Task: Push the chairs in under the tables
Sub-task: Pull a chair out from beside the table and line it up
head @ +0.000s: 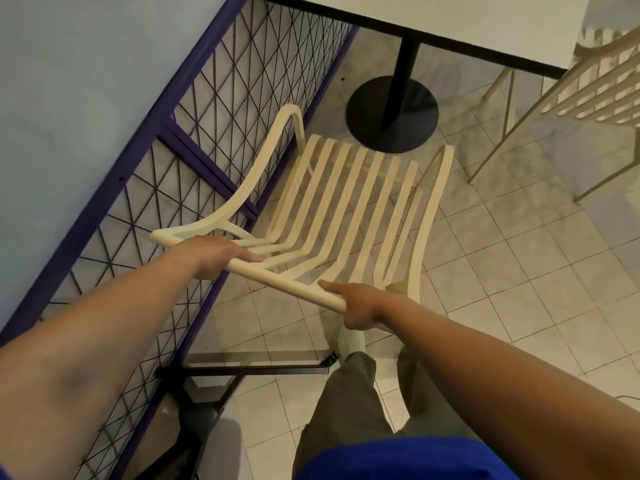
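A cream slatted chair [349, 202] with curved armrests stands in front of me on the tiled floor, its seat pointing toward the white table [450, 26]. The table has a black edge, a black post and a round black base [391, 114], which sits just beyond the chair's front edge. My left hand [216, 256] is shut on the left part of the chair's top backrest rail. My right hand [356, 306] is shut on the right end of that rail. The chair's seat lies mostly outside the tabletop's edge.
A purple-framed wire mesh partition [180, 157] runs close along the chair's left side. A second cream slatted chair [595, 91] stands at the table's right corner. A low black metal frame [256, 368] lies by my feet. Tiled floor [519, 271] spreads to the right.
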{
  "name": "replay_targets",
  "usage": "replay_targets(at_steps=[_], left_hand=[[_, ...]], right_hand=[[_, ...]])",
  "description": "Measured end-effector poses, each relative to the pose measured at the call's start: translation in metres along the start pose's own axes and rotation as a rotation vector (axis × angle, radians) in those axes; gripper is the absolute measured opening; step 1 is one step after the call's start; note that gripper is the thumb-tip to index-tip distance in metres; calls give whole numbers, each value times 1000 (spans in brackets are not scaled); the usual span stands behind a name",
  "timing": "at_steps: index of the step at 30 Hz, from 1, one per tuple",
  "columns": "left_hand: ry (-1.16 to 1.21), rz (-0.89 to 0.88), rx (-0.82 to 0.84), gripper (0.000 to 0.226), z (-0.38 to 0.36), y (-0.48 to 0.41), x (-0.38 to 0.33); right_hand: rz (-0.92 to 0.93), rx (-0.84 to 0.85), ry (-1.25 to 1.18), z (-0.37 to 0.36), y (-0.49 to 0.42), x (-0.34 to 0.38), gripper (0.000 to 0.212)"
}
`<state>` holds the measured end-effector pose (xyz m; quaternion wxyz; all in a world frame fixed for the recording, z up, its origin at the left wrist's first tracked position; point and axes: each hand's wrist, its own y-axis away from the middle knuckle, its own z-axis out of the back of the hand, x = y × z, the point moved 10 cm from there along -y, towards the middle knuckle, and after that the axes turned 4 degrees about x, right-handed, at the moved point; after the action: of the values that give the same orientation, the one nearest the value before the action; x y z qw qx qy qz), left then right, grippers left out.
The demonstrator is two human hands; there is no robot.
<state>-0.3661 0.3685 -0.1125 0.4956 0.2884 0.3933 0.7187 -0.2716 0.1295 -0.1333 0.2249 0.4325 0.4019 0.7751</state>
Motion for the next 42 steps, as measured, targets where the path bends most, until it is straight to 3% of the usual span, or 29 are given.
replay_targets(at_steps=[27, 35, 42], left_hand=[[-37, 53, -78, 90, 3, 14, 2], [31, 73, -45, 76, 1, 22, -4], [153, 65, -14, 77, 13, 32, -21]], right_hand=[[15, 20, 32, -5, -2, 6, 94], [39, -11, 52, -1, 5, 5, 87], [90, -21, 106, 12, 23, 13, 86]])
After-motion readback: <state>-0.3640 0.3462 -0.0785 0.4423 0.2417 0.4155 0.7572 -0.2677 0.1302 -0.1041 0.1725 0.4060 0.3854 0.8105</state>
